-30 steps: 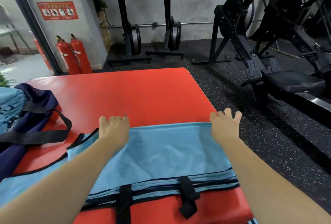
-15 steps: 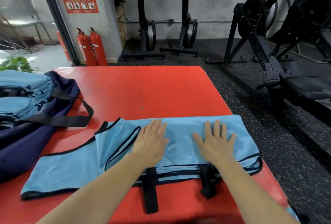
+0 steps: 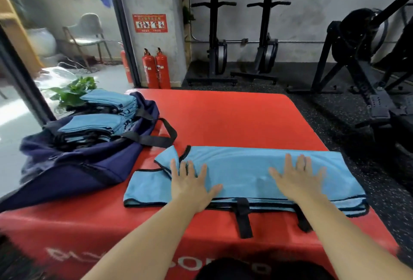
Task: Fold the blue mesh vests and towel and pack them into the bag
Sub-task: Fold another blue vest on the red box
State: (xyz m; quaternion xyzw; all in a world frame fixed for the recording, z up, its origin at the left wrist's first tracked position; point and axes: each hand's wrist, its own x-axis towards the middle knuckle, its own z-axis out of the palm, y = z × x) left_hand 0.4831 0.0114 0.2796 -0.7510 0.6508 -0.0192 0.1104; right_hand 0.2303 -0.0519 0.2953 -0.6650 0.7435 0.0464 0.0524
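A light blue vest [image 3: 243, 174] with black trim and two black straps lies folded lengthwise near the front of the red padded platform [image 3: 223, 118]. My left hand [image 3: 191, 184] presses flat on its left part, fingers spread. My right hand [image 3: 297, 179] lies flat on its right part, fingers spread. A navy bag [image 3: 73, 163] sits open at the platform's left edge, with two stacks of folded blue vests [image 3: 102, 118] inside it. The bag's black strap [image 3: 156, 138] loops onto the platform close to the vest's left end.
Two red fire extinguishers [image 3: 156, 69] stand by the pillar beyond the platform. Black exercise machines [image 3: 362, 60] line the back wall and the right side on dark rubber flooring. A green plant [image 3: 71, 92] sits behind the bag.
The vest's far edge was brought toward me into a lengthwise fold, then both hands flattened on it and spread apart, left hand moving left. My view has shifted left, showing more of the bag.
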